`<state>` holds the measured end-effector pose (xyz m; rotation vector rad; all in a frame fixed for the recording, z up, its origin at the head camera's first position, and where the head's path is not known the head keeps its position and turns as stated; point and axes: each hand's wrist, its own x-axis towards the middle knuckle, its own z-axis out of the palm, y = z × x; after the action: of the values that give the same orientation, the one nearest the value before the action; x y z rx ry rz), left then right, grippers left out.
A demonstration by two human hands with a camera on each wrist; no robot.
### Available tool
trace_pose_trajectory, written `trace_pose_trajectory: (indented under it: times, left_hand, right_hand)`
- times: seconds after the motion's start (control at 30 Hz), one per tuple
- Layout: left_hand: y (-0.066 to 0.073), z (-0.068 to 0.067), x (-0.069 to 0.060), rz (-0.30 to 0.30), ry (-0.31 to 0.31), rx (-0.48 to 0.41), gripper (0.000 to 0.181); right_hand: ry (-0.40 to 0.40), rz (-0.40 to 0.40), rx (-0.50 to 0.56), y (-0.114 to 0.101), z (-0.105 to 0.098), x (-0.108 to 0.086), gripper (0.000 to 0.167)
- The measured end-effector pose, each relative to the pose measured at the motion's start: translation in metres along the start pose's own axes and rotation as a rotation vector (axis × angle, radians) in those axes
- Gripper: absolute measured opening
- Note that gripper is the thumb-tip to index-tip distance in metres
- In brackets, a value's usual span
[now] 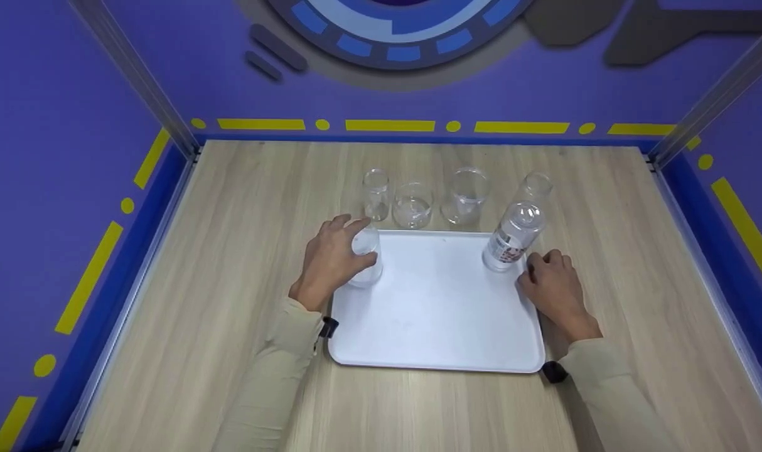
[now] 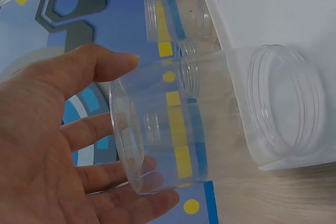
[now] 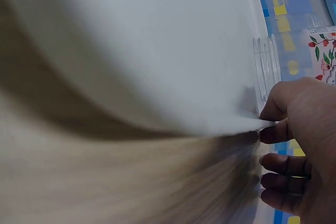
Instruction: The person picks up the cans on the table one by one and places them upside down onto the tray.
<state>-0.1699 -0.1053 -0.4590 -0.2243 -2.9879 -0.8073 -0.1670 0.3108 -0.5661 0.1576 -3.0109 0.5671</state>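
A white tray [image 1: 437, 320] lies on the wooden table. Near its back left corner stands a clear drinking glass [image 1: 366, 274]. My left hand [image 1: 334, 257] holds this glass round its rim, thumb on one side and fingers on the other, as the left wrist view shows. At the back right of the tray is a clear bottle [image 1: 509, 242] with a printed label [image 3: 325, 56] of red flowers. My right hand [image 1: 553, 289] pinches the tray's right edge beside the bottle, thumb above and index finger below in the right wrist view.
Behind the tray stand several clear glasses: a tall narrow glass [image 1: 376, 194], a short round one [image 1: 412, 206], a larger glass [image 1: 466, 196] and another glass [image 1: 536, 185] behind the bottle. Blue-purple panels [image 1: 418, 103] enclose the table at the back and sides.
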Motion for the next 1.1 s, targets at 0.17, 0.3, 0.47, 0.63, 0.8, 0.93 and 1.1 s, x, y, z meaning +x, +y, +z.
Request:
trace_pose_trajectory:
  times: [0.17,0.3,0.47,0.63,0.8,0.93,1.1]
  left_hand:
    - [-0.0012,0.0013,-0.0006,0.026,0.008,0.004,0.061]
    - [-0.0009,0.0017,-0.0009,0.023,0.007,0.005,0.062]
    - [0.0007,0.0027,-0.0008,-0.009,-0.008,0.003,0.063]
    - [0.0019,0.0034,-0.0002,-0.024,-0.02,0.003,0.064]
    - [0.0018,0.0034,-0.0001,-0.021,-0.023,0.002,0.065]
    - [0.0016,0.0034,-0.0003,-0.017,-0.022,0.003,0.065]
    - [0.0003,0.0039,-0.0003,0.009,-0.01,-0.009,0.064]
  right_hand:
    - [0.019,-0.019,0.009,0.0011,0.0009,-0.0006,0.029]
    - [0.025,-0.017,0.015,0.0017,0.001,-0.001,0.027]
    - [0.028,-0.019,0.007,0.0022,0.0014,-0.0008,0.028]
    - [0.042,-0.029,-0.001,0.0031,0.0028,-0.0003,0.028]
    - [0.04,-0.026,0.003,0.0023,0.002,-0.0003,0.027]
    - [0.032,-0.017,0.005,0.0011,0.0015,-0.0008,0.027]
    - [0.033,-0.012,0.01,0.0008,0.0014,-0.0018,0.028]
